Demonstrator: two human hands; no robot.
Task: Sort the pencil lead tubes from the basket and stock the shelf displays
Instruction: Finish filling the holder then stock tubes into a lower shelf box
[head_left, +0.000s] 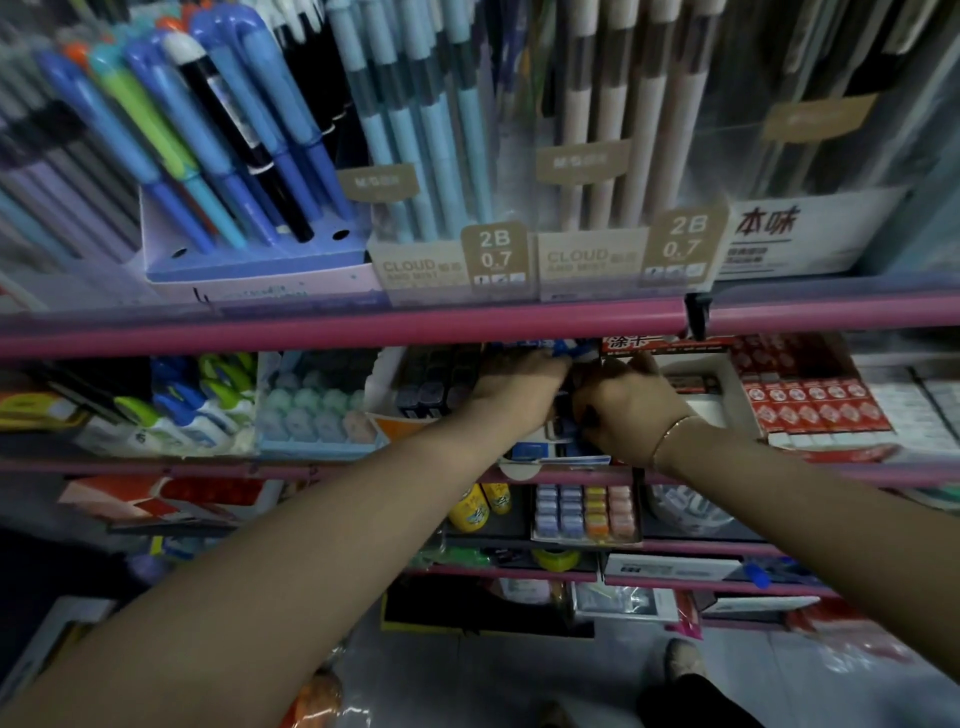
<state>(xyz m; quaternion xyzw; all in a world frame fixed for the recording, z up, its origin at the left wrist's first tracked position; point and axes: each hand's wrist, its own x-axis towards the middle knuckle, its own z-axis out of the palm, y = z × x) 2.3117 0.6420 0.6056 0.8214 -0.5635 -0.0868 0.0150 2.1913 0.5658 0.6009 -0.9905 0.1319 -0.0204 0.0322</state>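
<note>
Both forearms reach up and away from the camera into the middle shelf, the right one wearing a thin bracelet (675, 434) at the wrist. Left hand (519, 384) and right hand (626, 410) meet over a blue-and-white display box (550, 454) that sits at the front edge of that shelf, between a tray of dark lead tubes (436, 384) on its left and a white open box (701, 384) on its right. Fingers of both hands curl down into the blue-and-white box around small dark and blue items, most likely pencil lead tubes (563, 410), though blur and the hands themselves hide exactly what each one holds, so I cannot tell how firm either grip is. Further right stand rows of red-and-white packs (810, 400). Left of the dark tubes lies a tray of pastel round erasers (311, 410), and beyond it blue and green pens (202, 395). A pink shelf rail (343, 325) runs above the hands, and over it stand boxes of mechanical pencils, two marked 2B 0.7 (494, 249). Lower shelves carry small pastel boxes (587, 512) and yellow bottles (475, 506). No basket shows anywhere in view
</note>
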